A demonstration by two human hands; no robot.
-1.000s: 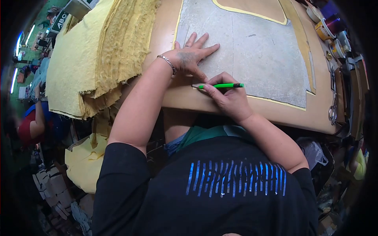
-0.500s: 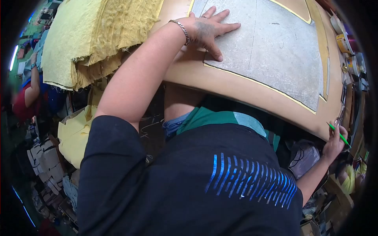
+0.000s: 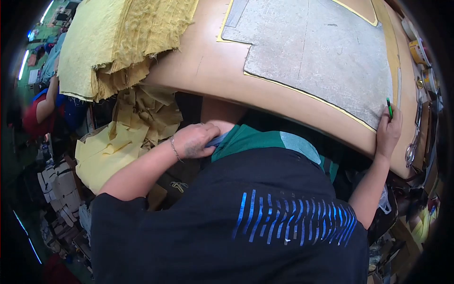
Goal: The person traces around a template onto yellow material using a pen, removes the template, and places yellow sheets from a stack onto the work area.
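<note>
A large grey template, scuffed and marked with thin lines, lies flat on the tan table. Yellow sheet material shows as a narrow border along its edges. By the template's near right corner, my right hand holds a green pen upright between closed fingers. My left hand is down at my lap below the table edge. Its fingers are curled on the blue hem of my shorts, beside green cloth.
A thick stack of yellow fabric sheets overhangs the table's left side, above crumpled yellow scraps. Scissors lie at the right edge of the table. Round tubs stand beyond. Another person's arm shows far left.
My left hand has left the template and come down to my lap. My right hand, with the green pen, has moved up from the table's corner to the template's corner.
</note>
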